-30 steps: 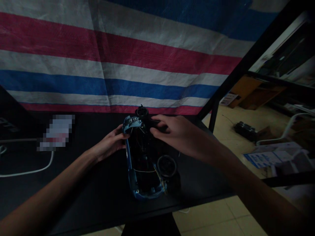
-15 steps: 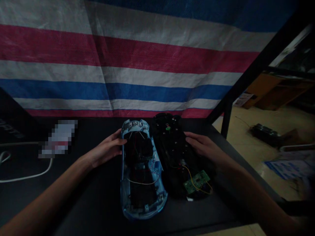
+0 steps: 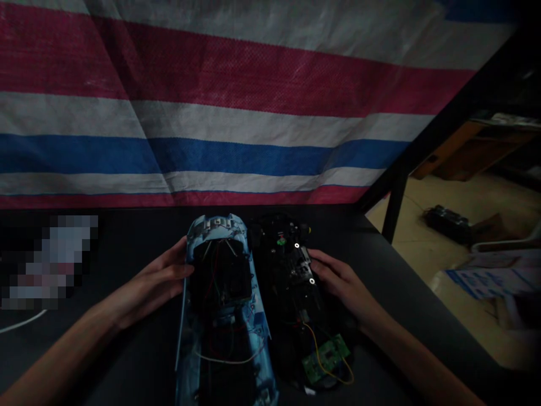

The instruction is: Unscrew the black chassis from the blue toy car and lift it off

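Observation:
A light-blue toy car body shell (image 3: 262, 316) lies with its hollow inside facing up, showing a dark interior with thin wires. My left hand (image 3: 163, 276) grips its left side, thumb over the rim and the other fingers partly hidden beyond the edge. Close along the shell's right side is a black toy car chassis (image 3: 281, 276), with screws and small metal parts visible. A green circuit board (image 3: 326, 360) with a yellow wire rests at its near end. My right hand (image 3: 338, 279) holds the chassis by its right side; some fingertips are hidden.
Both car parts are over a dark table (image 3: 139, 349). A striped woven sheet (image 3: 236, 129) hangs behind it. To the left are a blurred-out object (image 3: 54, 262) and a white cable (image 3: 25, 324). A black frame post (image 3: 395, 206) stands at the right, with items on the floor beyond.
The view has shifted, so both car parts and hands appear lower and farther left. The chassis seems turned slightly, showing more metal parts at its right side. Both hands keep their holds.

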